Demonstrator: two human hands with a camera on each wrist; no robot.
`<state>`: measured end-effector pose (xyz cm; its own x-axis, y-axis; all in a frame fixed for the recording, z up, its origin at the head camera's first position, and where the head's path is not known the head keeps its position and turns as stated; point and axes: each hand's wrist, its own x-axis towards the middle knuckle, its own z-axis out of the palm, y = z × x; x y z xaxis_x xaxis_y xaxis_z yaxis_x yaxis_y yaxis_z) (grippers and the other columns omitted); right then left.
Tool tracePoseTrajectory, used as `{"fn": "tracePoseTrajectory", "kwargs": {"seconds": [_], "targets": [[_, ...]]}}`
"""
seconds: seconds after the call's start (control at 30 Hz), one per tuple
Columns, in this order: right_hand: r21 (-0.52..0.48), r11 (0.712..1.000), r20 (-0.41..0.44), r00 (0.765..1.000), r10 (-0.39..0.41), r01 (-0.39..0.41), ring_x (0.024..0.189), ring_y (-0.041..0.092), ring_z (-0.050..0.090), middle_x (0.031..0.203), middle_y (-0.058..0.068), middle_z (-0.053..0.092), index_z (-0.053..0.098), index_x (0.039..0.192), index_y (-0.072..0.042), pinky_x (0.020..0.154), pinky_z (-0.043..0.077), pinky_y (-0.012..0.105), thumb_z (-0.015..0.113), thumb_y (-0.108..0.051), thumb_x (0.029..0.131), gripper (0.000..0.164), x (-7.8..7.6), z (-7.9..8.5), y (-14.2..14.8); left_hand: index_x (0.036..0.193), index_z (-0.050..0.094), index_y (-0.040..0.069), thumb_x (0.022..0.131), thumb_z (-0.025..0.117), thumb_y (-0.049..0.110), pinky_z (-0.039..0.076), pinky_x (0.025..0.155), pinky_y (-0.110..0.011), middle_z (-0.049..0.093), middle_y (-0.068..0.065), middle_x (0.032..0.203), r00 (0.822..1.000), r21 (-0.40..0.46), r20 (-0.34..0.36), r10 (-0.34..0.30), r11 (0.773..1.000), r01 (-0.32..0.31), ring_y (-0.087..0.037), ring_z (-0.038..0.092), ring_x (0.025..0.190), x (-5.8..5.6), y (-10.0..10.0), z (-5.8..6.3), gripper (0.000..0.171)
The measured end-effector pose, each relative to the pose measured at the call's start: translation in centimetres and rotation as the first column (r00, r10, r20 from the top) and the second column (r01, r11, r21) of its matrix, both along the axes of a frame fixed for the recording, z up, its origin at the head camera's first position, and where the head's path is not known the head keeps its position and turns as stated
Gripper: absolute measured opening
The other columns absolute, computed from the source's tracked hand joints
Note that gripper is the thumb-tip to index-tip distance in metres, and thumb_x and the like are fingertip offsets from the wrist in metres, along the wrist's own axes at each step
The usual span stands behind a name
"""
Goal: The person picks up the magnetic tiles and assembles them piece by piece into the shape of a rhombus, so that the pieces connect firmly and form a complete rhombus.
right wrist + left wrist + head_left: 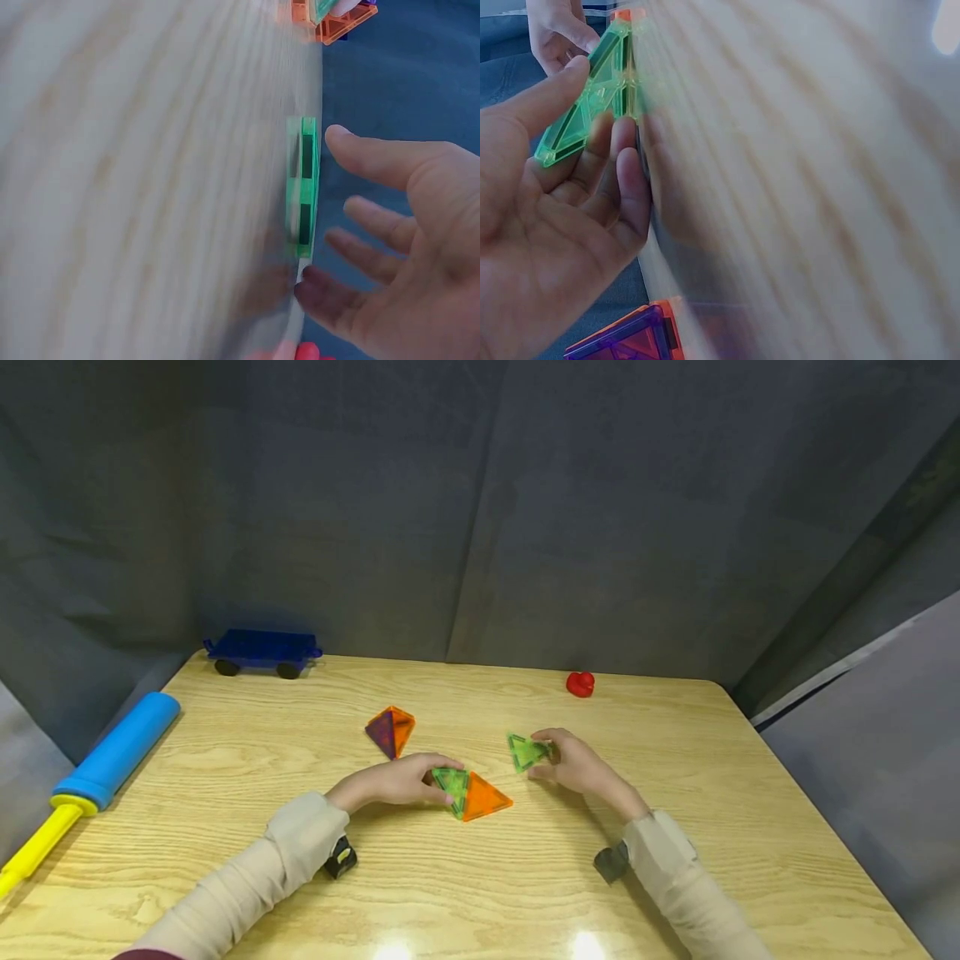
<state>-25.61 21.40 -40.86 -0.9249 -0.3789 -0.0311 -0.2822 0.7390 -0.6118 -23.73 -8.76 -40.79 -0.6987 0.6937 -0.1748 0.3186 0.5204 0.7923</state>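
Observation:
In the head view my left hand (405,779) holds a see-through green triangular magnetic tile (452,787) between thumb and fingers. Its edge meets an orange triangular magnetic tile (483,797). The left wrist view shows the thumb on one edge of the green tile and the fingertips at its other side. To the right, my right hand (576,765) is spread around a second green triangular tile (524,752). Seen from the right wrist, this tile (309,187) lies flat on the wood, with thumb and fingers slightly apart from it.
Beyond my left hand lie a purple tile (381,733) and an orange tile (402,725), edge to edge. A blue wheeled toy wagon (262,647) stands at the back left, a small red toy (580,684) at the back right. A blue and yellow tube toy (120,747) lies along the left edge.

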Motion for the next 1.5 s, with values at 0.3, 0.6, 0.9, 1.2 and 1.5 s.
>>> {"fn": "tracePoseTrajectory", "kwargs": {"seconds": [0.3, 0.6, 0.9, 1.2, 1.5], "targets": [[0.1, 0.993, 0.021, 0.998, -0.061, 0.059, 0.122, 0.042, 0.039, 0.135, 0.027, 0.045, 0.043, 0.138, 0.004, 0.095, 0.039, 0.053, 0.075, -0.032, 0.082, 0.074, -0.8, -0.4, -1.1, 0.141, 0.045, 0.006, 0.092, 0.064, 0.022, 0.048, 0.089, -0.037, 0.043, -0.017, 0.142, 1.0, 0.012, 0.016, 0.002, 1.0, -0.002, -0.02, 0.058, 0.103, 0.0, 0.0, -0.1, 0.054], [0.105, 0.991, 0.001, 0.996, -0.084, 0.084, 0.107, 0.033, 0.043, 0.123, 0.022, 0.051, 0.049, 0.134, 0.005, 0.085, 0.042, 0.044, 0.078, -0.031, 0.079, 0.072, -1.0, -0.9, -1.2, 0.14, 0.045, 0.004, 0.092, 0.064, 0.02, 0.047, 0.092, -0.04, 0.043, -0.018, 0.141, 1.0, 0.02, 0.01, -0.003, 1.0, 0.003, -0.024, 0.056, 0.108, 0.0, 0.0, -0.1, 0.054], [0.022, 0.993, 0.049, 0.992, -0.115, 0.114, 0.108, 0.032, 0.043, 0.122, 0.021, 0.047, 0.051, 0.134, 0.001, 0.09, 0.041, 0.047, 0.08, -0.026, 0.076, 0.07, -1.1, -1.3, -1.1, 0.141, 0.045, 0.005, 0.092, 0.064, 0.021, 0.046, 0.094, -0.042, 0.042, -0.018, 0.142, 1.0, 0.013, 0.009, 0.001, 1.0, -0.001, -0.025, 0.055, 0.111, 0.0, 0.0, 0.0, 0.054], [-0.112, 0.984, 0.083, 0.988, -0.13, 0.139, 0.106, 0.031, 0.047, 0.124, 0.022, 0.048, 0.05, 0.129, 0.0, 0.093, 0.041, 0.044, 0.084, -0.018, 0.072, 0.069, -1.2, -1.8, -1.0, 0.14, 0.045, 0.004, 0.092, 0.064, 0.02, 0.045, 0.094, -0.042, 0.043, -0.019, 0.141, 1.0, 0.015, 0.007, -0.002, 1.0, 0.002, -0.026, 0.055, 0.111, 0.0, 0.0, 0.0, 0.054], [-0.27, 0.956, 0.153, 0.985, -0.074, 0.114, 0.088, 0.023, 0.05, 0.108, 0.019, 0.051, 0.042, 0.131, -0.007, 0.074, 0.044, 0.031, 0.08, -0.007, 0.075, 0.068, -0.8, -1.9, -0.4, 0.141, 0.045, 0.005, 0.092, 0.064, 0.022, 0.047, 0.088, -0.036, 0.046, -0.017, 0.139, 1.0, 0.012, 0.001, -0.006, 1.0, 0.005, -0.017, 0.056, 0.102, 0.0, 0.0, 0.0, 0.055]]}}
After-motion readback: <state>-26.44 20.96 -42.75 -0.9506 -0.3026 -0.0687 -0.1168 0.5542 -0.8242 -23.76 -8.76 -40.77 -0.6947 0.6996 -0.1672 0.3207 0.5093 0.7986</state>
